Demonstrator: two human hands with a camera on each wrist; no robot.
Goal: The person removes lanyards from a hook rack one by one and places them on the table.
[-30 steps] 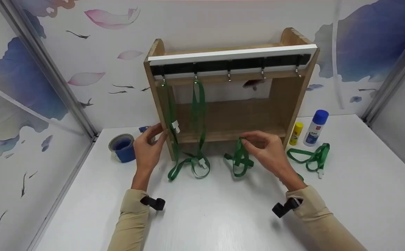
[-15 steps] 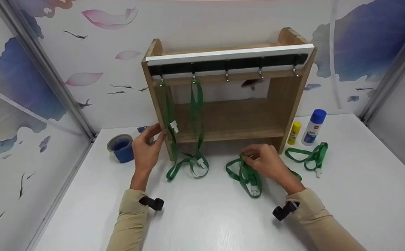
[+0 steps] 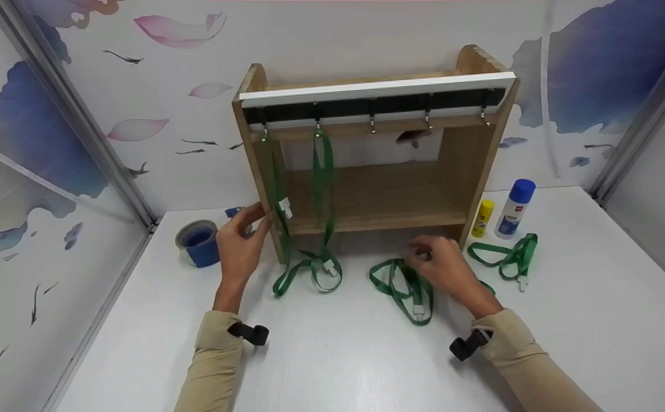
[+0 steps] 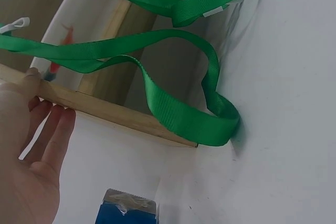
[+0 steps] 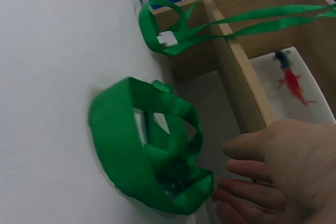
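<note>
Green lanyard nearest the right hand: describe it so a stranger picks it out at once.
Start at the brown wooden box shelf on the white table. In front of its right half, beside the person's right hand, lies a green ribbon lanyard. Unlike the two on silver metal hooks, it hangs from nothing; unlike the rightmost one, it lies mostly left of that hand.

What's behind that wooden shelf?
Through the open back of the wooden shelf, part of the white wall shows, with a printed fish on it. Everywhere else the wood blocks the view, so whatever lies directly behind it cannot be seen.
</note>
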